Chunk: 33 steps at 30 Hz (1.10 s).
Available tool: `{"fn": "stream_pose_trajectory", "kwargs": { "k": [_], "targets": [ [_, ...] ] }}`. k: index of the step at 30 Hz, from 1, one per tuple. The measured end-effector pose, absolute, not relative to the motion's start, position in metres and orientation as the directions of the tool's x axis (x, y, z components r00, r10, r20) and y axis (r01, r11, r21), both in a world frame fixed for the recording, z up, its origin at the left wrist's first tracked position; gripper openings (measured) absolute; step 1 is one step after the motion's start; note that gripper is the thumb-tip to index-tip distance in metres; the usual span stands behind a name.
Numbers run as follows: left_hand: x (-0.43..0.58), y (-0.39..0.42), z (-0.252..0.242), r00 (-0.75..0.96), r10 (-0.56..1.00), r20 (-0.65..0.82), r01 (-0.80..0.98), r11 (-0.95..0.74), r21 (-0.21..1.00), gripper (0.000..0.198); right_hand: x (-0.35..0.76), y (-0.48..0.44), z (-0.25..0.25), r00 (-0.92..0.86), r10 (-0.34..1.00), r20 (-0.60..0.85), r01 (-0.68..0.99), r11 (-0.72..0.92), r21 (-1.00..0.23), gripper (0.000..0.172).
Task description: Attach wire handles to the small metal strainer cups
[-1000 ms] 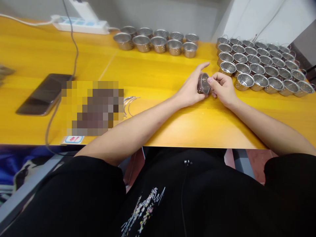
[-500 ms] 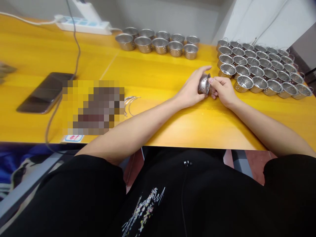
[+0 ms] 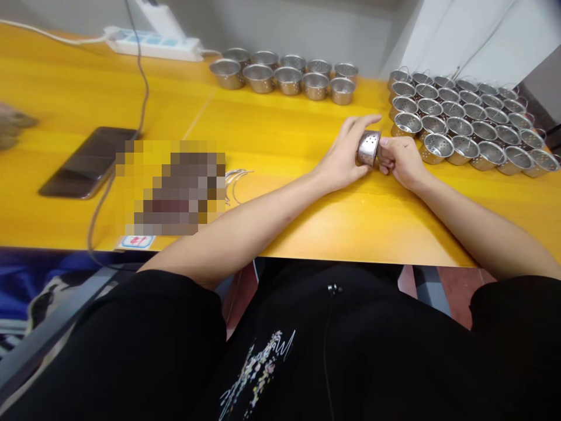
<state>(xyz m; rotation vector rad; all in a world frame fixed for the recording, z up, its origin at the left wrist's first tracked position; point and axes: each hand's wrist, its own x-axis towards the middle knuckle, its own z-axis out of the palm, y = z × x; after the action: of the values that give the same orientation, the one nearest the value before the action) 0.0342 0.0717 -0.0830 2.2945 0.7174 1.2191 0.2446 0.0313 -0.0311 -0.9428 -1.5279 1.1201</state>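
Counter [image 3: 272,128] of glossy yellow board spreads before me. At its far left sits a blurred brownish thing [image 3: 15,124] that I cannot make out. Next comes a flat, glossy black phone [image 3: 87,164], with a long, thin grey cable [image 3: 143,88] running past its right end; a masked patch hides whatever lies beside it. Further back is a white oblong plastic power strip [image 3: 153,45]. Right of the patch, near my forearm, lie a few thin, curved silver metal wires [image 3: 234,175], and at the back stand ten round silver metal cups [image 3: 288,85] in two rows.

Then comes my left hand [image 3: 344,155], its grip closed round a small, round, perforated silver metal cup [image 3: 369,147], thumb underneath and index finger stretched out past it. Since a second ago I have turned this cup: a dark round face showed then, and now its bright, hole-dotted side wall faces up at me, with one end towards my right hand [image 3: 405,161]. To my judgement, that puts the work at that end. My right grip is curled up against it, thumb tip at the edge; I cannot tell whether it pinches anything. Just beyond, on the right, many silver perforated cups with thin wire handles [image 3: 474,112] stand upright in close rows, unmoved by this turn
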Motion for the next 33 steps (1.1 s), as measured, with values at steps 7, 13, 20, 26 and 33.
{"fn": "stream_pose_trajectory", "kwargs": {
  "k": [7,13,20,26,33],
  "targets": [
    [0.037,0.075,-0.086,0.463,0.607,0.646,0.159,-0.774,0.613,0.088,0.247,0.033,-0.033,-0.22,0.941,0.258,0.019,0.269,-0.963,0.097],
    [0.033,0.08,-0.085,0.499,0.597,0.628,0.224,-0.789,0.572,0.093,0.251,0.037,-0.04,-0.215,0.929,0.301,0.119,0.331,-0.936,0.091],
    [0.032,0.075,-0.084,0.513,0.664,0.545,0.321,-0.737,0.595,0.091,0.254,0.038,-0.038,-0.257,0.923,0.286,0.183,0.337,-0.924,0.087],
    [0.031,0.075,-0.085,0.51,0.68,0.527,0.334,-0.721,0.607,0.096,0.255,0.037,-0.036,-0.296,0.917,0.268,0.239,0.343,-0.908,0.089],
    [0.031,0.082,-0.095,0.532,0.632,0.564,0.276,-0.759,0.589,0.112,0.254,0.037,-0.037,-0.305,0.918,0.253,0.222,0.327,-0.919,0.092]
  ]
}}
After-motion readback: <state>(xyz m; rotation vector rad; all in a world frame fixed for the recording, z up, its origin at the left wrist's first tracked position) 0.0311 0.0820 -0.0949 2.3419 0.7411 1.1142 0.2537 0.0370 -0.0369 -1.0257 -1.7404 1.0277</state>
